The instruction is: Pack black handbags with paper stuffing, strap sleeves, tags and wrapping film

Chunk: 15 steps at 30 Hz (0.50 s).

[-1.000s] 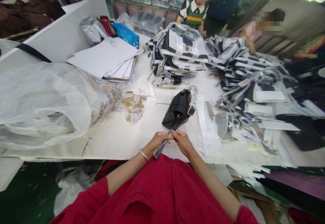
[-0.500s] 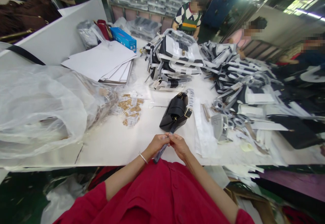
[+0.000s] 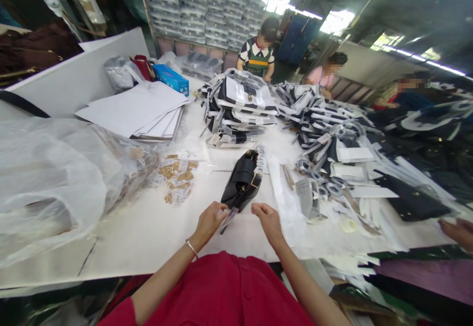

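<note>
A small black handbag (image 3: pixel 242 183) with a gold clasp lies on the white table (image 3: pixel 155 227) just beyond my hands. Its wrapped strap (image 3: pixel 228 219) runs back toward me. My left hand (image 3: pixel 210 221) pinches that strap near the bag's near end. My right hand (image 3: pixel 266 220) is a short way to the right of the strap, fingers curled loosely, and holds nothing that I can see. A strip of white paper (image 3: pixel 284 203) lies just right of the bag.
A big clear plastic bag (image 3: pixel 55 178) fills the left. Small brown tags (image 3: pixel 177 180) lie left of the handbag, white sheets (image 3: pixel 136 109) behind. Piles of wrapped bags (image 3: pixel 240 104) and straps (image 3: pixel 332 134) cover the far and right side. Other people stand at the far edge; a hand (image 3: pixel 458 230) shows at the right.
My right hand has let go of the strap and moved right. The left hand still holds it. The camera has tilted up, so the table sits lower in view.
</note>
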{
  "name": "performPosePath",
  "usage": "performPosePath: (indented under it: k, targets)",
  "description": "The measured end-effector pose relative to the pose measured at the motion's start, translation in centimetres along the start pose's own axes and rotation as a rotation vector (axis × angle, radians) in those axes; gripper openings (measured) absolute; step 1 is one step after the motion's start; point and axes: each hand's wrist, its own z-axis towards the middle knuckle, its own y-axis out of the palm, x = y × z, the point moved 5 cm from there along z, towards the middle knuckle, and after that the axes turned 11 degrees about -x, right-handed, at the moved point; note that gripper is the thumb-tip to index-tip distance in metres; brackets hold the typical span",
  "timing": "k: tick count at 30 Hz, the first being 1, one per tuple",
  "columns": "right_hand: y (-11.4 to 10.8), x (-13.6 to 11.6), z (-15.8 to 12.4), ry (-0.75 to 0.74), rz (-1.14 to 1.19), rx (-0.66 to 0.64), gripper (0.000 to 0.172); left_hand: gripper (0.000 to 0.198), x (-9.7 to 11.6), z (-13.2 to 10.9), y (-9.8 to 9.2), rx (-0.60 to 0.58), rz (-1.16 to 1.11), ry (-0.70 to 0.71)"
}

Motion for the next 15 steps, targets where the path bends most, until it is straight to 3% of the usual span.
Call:
performPosePath:
  k: [5,9,11,15]
  targets:
    - [-4.0,-6.9,0.7,-0.215,-0.062,0.092,0.039,0.028,8.1,3.2,-3.5,0.125,-0.173,0.164]
    - [-4.8,-10.9,1.8,-0.405,-0.148,0.094,0.031,0.037,13.2,6.2,-3.5,-0.011,-0.271,0.190]
    - [-4.7,-11.8,2.6,-0.471,-0.193,0.049,0.028,0.032,14.4,7.2,-2.9,-0.083,-0.289,0.173]
    - [-4.5,-12.1,4.2,-0.547,-0.291,-0.083,0.023,0.022,14.7,7.6,-2.3,-0.068,-0.396,0.163]
